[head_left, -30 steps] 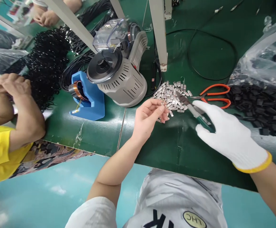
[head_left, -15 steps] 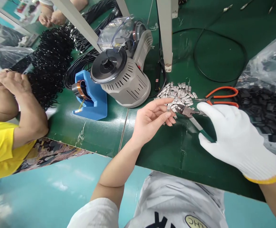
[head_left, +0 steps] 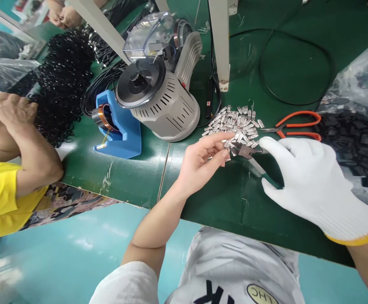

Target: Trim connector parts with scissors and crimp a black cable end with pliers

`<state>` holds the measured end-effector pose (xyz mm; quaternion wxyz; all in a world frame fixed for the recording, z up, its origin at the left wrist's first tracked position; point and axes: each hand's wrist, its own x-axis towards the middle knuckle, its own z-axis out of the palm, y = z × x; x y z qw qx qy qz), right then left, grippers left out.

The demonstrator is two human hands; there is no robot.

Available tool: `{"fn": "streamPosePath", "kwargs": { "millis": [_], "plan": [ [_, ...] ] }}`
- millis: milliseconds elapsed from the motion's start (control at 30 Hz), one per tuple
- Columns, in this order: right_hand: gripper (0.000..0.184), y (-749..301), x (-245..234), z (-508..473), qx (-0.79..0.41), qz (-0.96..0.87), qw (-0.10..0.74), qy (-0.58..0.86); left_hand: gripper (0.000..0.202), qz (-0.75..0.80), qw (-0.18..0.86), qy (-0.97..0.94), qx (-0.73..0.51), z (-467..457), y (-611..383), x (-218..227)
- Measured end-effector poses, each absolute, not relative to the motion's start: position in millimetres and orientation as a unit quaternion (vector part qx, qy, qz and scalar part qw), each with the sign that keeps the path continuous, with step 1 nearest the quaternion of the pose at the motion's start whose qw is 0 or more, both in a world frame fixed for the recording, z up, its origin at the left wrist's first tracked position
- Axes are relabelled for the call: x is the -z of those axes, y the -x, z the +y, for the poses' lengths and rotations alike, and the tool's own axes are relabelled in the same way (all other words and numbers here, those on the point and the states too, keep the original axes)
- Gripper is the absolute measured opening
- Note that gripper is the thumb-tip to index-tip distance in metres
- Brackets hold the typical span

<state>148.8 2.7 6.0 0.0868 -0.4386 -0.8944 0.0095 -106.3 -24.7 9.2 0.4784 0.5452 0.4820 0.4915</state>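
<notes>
while the bare left hand [head_left: 199, 164] and the white-gloved, yellow-cuffed right hand [head_left: 307, 179] work close together above the dark green, scuffed desk [head_left: 215, 207], the main hazard lies at the fingertips. the left grip is narrow, thumb and fingers apparently pinching one small silver-coloured metal piece [head_left: 227, 146], most of it hidden; the right grip holds the green-handled metal pliers [head_left: 247, 152], whose head reaches to the left fingertips. the loose pile of shiny silver-coloured metal pieces [head_left: 233, 121] lies just beyond. because the tool's tip sits so near uncovered skin, a slip or an off-line squeeze could nip the thumb. a piece caught only by its edge could twist, bend or spring into the pile, where its neighbours would conceal it. a wide swing of the glove could knock the orange-handled metal cutters [head_left: 280, 128] into the heap of black, blocky parts [head_left: 350, 141]; loose knit could also snag between the pliers' handles.
</notes>
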Motion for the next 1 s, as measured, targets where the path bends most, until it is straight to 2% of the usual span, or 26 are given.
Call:
{"fn": "streamPosePath", "kwargs": {
  "millis": [300, 500, 733, 1000],
  "plan": [
    [0.076, -153, -16, -4, -0.031, -0.891, 0.066, 0.449, 0.033, 0.496, 0.504, -0.568, -0.42, -28, 101, -4],
    [0.075, -192, -35, -25, -0.038, -0.892, 0.007, 0.45, 0.007, 0.498, 0.505, -0.607, -0.359, -37, 93, 0],
    [0.077, -238, -19, -46, -0.048, -0.846, -0.051, 0.529, 0.011, 0.562, 0.271, -0.727, -0.287, -46, 97, 5],
    [0.08, -241, 5, -57, -0.043, -0.841, -0.021, 0.539, 0.011, 0.552, 0.163, -0.793, -0.198, -37, 56, 26]
  ]
}}
